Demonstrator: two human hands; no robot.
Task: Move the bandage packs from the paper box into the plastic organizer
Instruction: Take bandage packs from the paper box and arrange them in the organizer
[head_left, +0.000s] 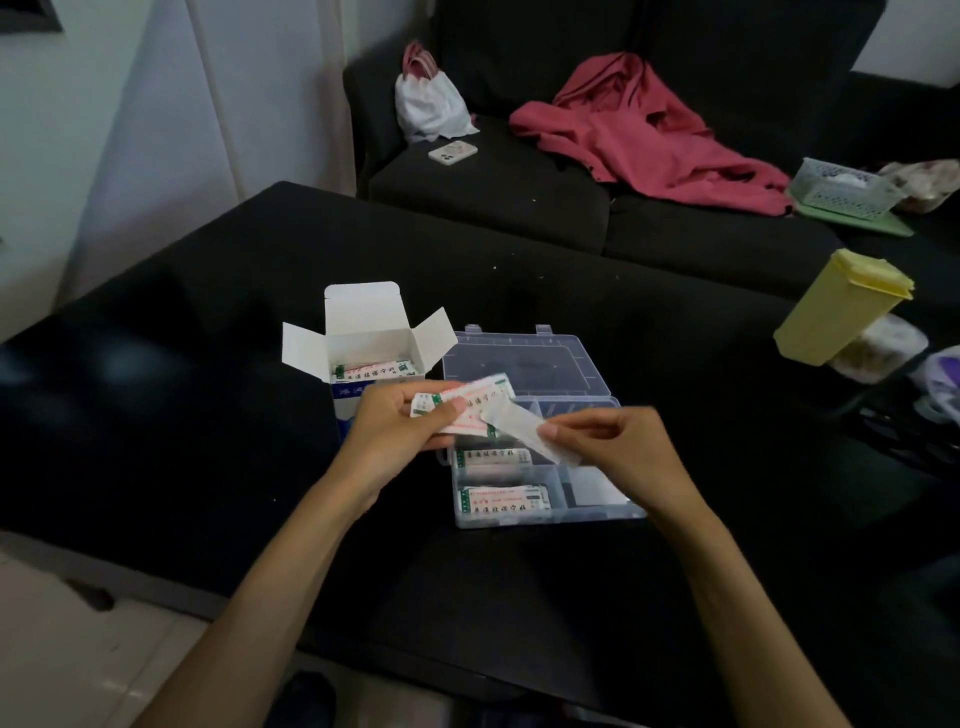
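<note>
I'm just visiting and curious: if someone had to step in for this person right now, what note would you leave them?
Left hand: grips a small stack of bandage packs above the table.
Right hand: pinches one pack, held over the plastic organizer.
Done: two packs lie in the organizer's left compartments.
Left: place the held packs, then empty the open paper box, which still holds more.

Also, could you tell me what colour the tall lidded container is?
Pale yellow, seen in the head view.
</note>
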